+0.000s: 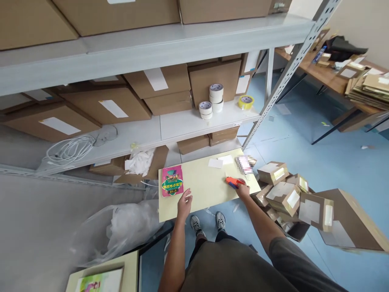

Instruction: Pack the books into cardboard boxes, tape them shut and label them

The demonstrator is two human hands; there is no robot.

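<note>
On the cream table a pink book with a green and yellow title lies flat near the left edge. My left hand hovers just right of the book's lower corner, fingers apart and holding nothing. Toward the table's right side, my right hand is closed on an orange and blue tape dispenser, which points left. Two white paper slips lie at the table's back. A blurred white and pink item sits at the back right corner.
Metal shelving stands ahead, with boxes, white tape rolls, a yellow tape roll and coiled cable. Cardboard boxes are piled on the right. Plastic wrap lies on the left. A wooden desk stands at the back right.
</note>
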